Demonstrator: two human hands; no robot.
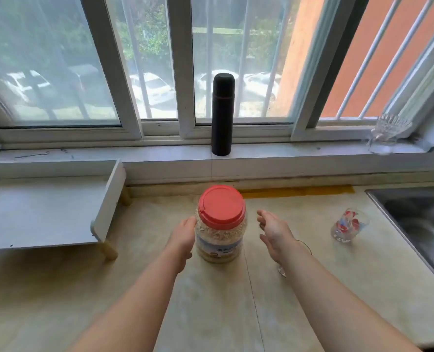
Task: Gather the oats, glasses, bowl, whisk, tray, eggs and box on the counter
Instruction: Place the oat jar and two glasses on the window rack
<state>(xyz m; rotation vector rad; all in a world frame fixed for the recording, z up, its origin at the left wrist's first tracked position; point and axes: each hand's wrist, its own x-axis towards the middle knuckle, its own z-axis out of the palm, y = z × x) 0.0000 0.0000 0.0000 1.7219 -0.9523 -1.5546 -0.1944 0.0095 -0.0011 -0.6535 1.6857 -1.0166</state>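
A clear oats jar (219, 240) with a red lid stands upright on the beige counter (210, 301), near the middle. My left hand (184, 236) lies against the jar's left side with straight fingers. My right hand (274, 231) hovers open a little to the right of the jar, apart from it. A clear glass (302, 250) shows partly behind my right wrist. A second glass (348, 226) with a red and blue print stands further right on the counter. A cut-glass bowl (386, 134) sits on the windowsill at the far right.
A black flask (222, 114) stands on the windowsill behind the jar. A white shelf rack (45, 212) takes up the counter's left side. A steel sink (424, 224) is set into the counter at the right edge.
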